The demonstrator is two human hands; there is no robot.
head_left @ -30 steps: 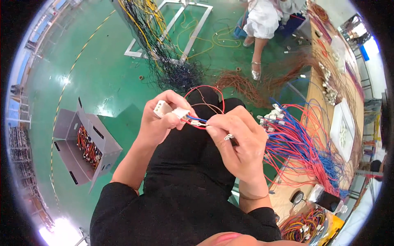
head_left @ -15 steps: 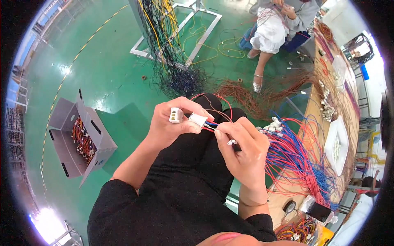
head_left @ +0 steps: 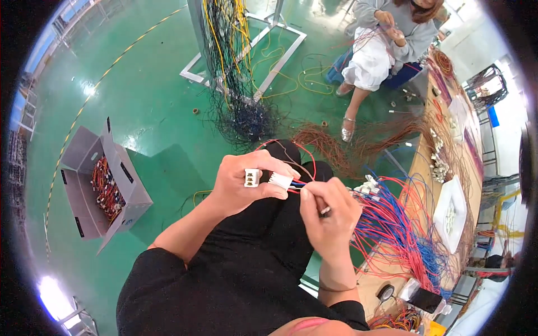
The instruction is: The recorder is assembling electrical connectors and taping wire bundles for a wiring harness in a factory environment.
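Note:
Between the thumb and index finger of my left hand [head_left: 232, 185] is a white plug connector [head_left: 281, 180], pinched shut. A second white connector [head_left: 251, 178], with open slots facing me, is tucked among the same hand's fingers. Red, blue and other thin wires [head_left: 298, 183] run out of the pinched connector's right end. My right hand [head_left: 333, 218] is closed, its thumb and index finger pinching a wire just behind that connector. Inside its curled fingers a small end piece [head_left: 325, 211] peeks out, too small to name. Both hands are above my lap.
At left on the green floor stands an open grey box [head_left: 134, 193] of wire harnesses. A wooden table [head_left: 386, 274] on the right carries red and blue wires [head_left: 403, 229], a white tray [head_left: 460, 215] and a phone [head_left: 425, 299]. Ahead, a co-worker [head_left: 367, 61] sits near a wire-hung metal frame [head_left: 280, 56].
The whole view has shifted slightly, showing more of the co-worker. The pinched connector has turned a little, and the right fingers stay at the wires behind it.

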